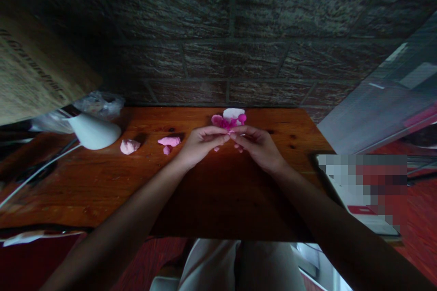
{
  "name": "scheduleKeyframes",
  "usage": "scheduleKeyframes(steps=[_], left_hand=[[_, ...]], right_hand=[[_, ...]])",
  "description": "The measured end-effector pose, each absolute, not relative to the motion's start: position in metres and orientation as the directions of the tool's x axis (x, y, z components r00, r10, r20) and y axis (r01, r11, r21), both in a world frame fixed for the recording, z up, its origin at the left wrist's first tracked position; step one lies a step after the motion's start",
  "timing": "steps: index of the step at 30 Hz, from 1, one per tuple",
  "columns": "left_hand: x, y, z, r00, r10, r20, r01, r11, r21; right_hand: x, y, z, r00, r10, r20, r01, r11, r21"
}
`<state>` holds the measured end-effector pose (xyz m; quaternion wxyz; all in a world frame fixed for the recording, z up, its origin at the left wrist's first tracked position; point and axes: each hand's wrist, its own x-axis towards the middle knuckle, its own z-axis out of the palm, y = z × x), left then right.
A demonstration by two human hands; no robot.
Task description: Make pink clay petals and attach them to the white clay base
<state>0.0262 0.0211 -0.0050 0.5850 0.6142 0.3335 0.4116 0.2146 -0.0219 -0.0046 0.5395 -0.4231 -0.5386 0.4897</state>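
My left hand (201, 143) and my right hand (256, 145) meet over the middle of a wooden table (218, 191), fingertips pinched together on a small pink piece of clay (232, 132). Just beyond the fingers lies a cluster of magenta and pink clay petals (228, 122) with a white piece (233, 112) behind it. Left of my left hand lie loose pink clay lumps: a flat one (169, 141), a tiny one (167, 149) and a paler lump (129, 146).
A white desk lamp head (93, 131) with its arm lies at the left, beside crumpled clear plastic (100, 103). A cardboard sheet (30, 77) leans at far left. A brick wall (232, 32) backs the table. Papers and a blurred item (362, 186) sit right.
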Motion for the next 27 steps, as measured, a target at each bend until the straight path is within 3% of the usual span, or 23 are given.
scheduleKeyframes(steps=[10, 19, 27], left_hand=[[0.0283, 0.0189, -0.0022, 0.463, 0.872, 0.161, -0.093, -0.133, 0.987], [0.0290, 0.0191, -0.0057, 0.451, 0.891, 0.053, -0.141, 0.013, 0.990], [0.0286, 0.0210, -0.0086, 0.459, 0.887, 0.060, -0.122, -0.004, 0.993]], right_hand=[[0.2137, -0.0233, -0.0033, -0.053, 0.987, 0.153, -0.038, 0.151, -0.988], [0.2142, -0.0229, -0.0003, -0.029, 0.985, 0.172, -0.057, 0.170, -0.984], [0.2131, -0.0238, -0.0006, -0.016, 0.985, 0.174, -0.080, 0.173, -0.982]])
